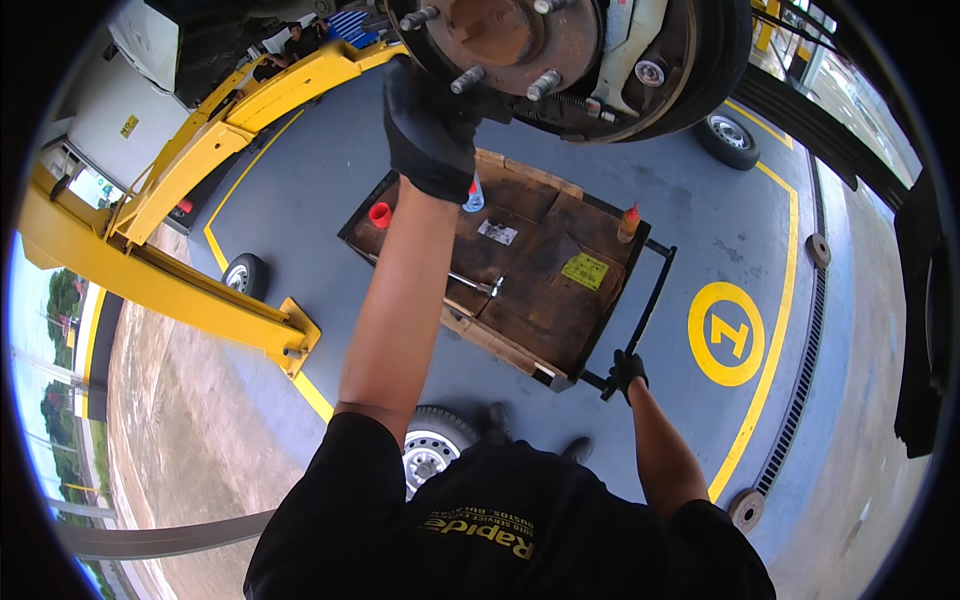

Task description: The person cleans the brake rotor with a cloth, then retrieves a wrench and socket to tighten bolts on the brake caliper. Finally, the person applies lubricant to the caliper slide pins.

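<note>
My left hand (430,140), in a black glove, is raised against the lower left edge of a rusty wheel hub (500,35) with bare studs. Its fingers are hidden by the hub and the glove's dark shape. Brake shoes and a spring (570,97) show to the right of the hub. Lower down, my right hand (627,372), also gloved in black, is closed around the black handle (655,300) of a rolling cart. Stained cardboard (540,320) covers the cart's top. A metal socket wrench (480,285) lies on it, partly behind my left forearm.
The cart also carries a red cup (380,215), a blue bottle (474,195), an amber squeeze bottle (629,222) and a yellow paper (585,270). Wheels lie at left (246,276), far right (728,138) and by my feet (432,452). A yellow lift arm (170,285) spans the left.
</note>
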Demonstrator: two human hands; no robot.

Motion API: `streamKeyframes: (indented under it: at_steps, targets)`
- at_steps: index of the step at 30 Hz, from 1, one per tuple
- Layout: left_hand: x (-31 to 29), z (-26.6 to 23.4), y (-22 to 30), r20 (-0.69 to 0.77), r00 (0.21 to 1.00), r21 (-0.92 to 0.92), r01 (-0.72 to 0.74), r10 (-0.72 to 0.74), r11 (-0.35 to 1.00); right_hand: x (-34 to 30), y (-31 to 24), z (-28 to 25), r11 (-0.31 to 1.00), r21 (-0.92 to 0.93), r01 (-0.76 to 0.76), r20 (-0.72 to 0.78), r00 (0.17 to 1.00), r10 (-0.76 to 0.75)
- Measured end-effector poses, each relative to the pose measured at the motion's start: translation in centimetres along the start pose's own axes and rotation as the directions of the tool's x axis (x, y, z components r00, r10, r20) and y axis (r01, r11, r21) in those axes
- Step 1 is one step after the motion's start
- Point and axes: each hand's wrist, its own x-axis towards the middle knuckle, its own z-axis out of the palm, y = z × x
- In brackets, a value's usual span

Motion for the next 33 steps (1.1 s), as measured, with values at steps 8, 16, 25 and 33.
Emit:
streamKeyframes:
  at_steps: [8,16,25,33]
  targets:
    - [2.4,-0.7,1.9,0.411,0.911,-0.213,0.066,0.028,0.975,0.7,-0.1,0.1,0.999,0.052,-0.013,-0.124,0.992,0.019]
    - [4.4,1.1,3.7,0.55,0.835,0.043,-0.017,-0.01,0.999,-0.6,-0.3,0.3,0.998,-0.015,0.058,-0.165,0.984,-0.06]
    - [2.8,1.3,2.2,0.441,0.898,0.005,-0.01,0.007,1.0,-0.2,-0.5,0.5,0.999,-0.03,0.03,-0.165,0.986,-0.034]
    - [2.1,4.6,2.8,0.852,0.34,-0.51,0.708,-0.397,-0.488,7.7,5.8,-1.1,0.973,-0.149,0.174,-0.278,0.937,-0.21]
